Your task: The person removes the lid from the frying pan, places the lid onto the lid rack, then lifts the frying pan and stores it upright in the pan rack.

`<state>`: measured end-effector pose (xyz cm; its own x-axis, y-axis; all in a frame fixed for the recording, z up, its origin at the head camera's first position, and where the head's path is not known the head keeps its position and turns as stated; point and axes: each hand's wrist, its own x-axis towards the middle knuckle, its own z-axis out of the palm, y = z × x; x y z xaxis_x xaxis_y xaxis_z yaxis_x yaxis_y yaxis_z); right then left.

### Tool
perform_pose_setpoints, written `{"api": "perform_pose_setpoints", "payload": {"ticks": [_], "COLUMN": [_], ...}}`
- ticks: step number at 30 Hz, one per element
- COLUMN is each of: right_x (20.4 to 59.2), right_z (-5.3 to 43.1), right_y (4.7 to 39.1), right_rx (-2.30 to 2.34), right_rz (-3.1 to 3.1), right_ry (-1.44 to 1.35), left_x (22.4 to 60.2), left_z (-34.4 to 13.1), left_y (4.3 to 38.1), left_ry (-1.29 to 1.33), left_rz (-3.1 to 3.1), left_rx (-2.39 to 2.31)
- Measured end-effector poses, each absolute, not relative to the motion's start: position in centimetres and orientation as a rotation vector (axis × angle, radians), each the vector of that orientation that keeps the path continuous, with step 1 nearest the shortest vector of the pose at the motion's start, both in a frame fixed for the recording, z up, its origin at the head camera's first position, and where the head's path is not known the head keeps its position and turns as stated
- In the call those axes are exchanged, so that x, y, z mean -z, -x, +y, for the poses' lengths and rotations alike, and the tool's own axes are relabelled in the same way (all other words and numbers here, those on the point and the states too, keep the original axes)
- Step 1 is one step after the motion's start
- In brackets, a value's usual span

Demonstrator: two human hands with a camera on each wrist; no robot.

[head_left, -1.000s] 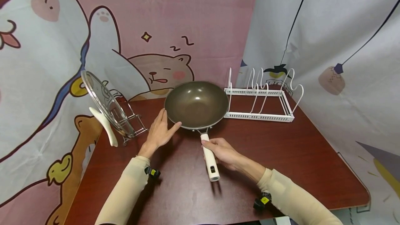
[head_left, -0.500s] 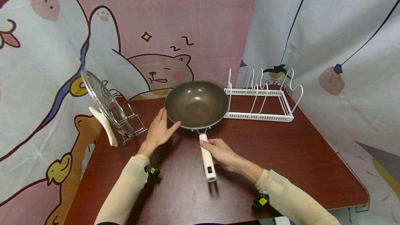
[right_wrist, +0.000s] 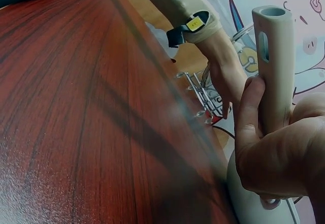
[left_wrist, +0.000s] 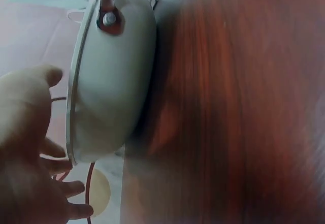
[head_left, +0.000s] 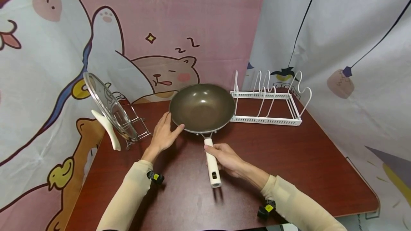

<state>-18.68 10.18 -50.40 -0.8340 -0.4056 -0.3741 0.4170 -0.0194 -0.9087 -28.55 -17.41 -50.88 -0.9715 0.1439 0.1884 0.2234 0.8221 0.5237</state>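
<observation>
A deep frying pan (head_left: pixel 202 108), brown inside and pale outside, sits at the middle of the table with its cream handle (head_left: pixel 212 167) pointing toward me. My right hand (head_left: pixel 226 158) grips that handle, thumb along its top; the right wrist view shows the fingers curled round the handle (right_wrist: pixel 277 71). At the pan's left rim is my left hand (head_left: pixel 162 134), its fingers extended and thumb spread. In the left wrist view its fingertips (left_wrist: pixel 73 188) are right at the rim, beside the pale outer wall of the pan (left_wrist: pixel 109 76).
A white wire rack (head_left: pixel 266 118) with upright loops stands right of the pan, close to its rim. On the left, a small metal stand (head_left: pixel 139 134) holds a tilted glass lid (head_left: pixel 110 104) and a white spoon-like utensil (head_left: pixel 107 127). Printed cloth (head_left: pixel 208 27) hangs behind the table (head_left: pixel 273 152).
The pan's handle and my right hand have shifted slightly left. The left hand stays at the rim, its thumb moved a little left.
</observation>
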Motion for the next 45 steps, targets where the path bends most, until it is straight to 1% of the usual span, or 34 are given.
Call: {"api": "perform_pose_setpoints", "payload": {"ticks": [5, 14, 19, 25, 31, 40, 45], "right_x": [50.6, 50.7, 50.9, 51.0, 50.9, 50.5, 50.6], "right_z": [10.2, 10.2, 10.3, 10.6, 11.1, 11.3, 11.3], "right_y": [18.7, 18.8, 18.8, 19.0, 19.5, 20.1, 20.3], "right_rx": [1.909, 1.930, 1.942, 1.955, 1.963, 1.974, 1.985], "right_rz": [1.686, 1.697, 1.700, 1.705, 1.706, 1.669, 1.584], "right_ry": [-0.015, -0.023, -0.020, -0.003, 0.000, 0.043, 0.077], "left_x": [50.5, 48.5, 48.0, 47.9, 47.7, 48.2, 48.6], "left_z": [-16.3, -14.1, -13.4, -12.9, -12.8, -12.1, -11.4], "left_y": [27.2, 23.4, 21.3, 19.4, 18.3, 17.2, 16.0], "left_ry": [0.267, 0.395, 0.440, 0.396, 0.349, 0.410, 0.449], "left_rz": [-2.735, -2.557, -2.520, -2.538, -2.630, -2.763, -2.805], "left_rx": [1.018, 1.231, 1.299, 1.388, 1.469, 1.919, 2.024]}}
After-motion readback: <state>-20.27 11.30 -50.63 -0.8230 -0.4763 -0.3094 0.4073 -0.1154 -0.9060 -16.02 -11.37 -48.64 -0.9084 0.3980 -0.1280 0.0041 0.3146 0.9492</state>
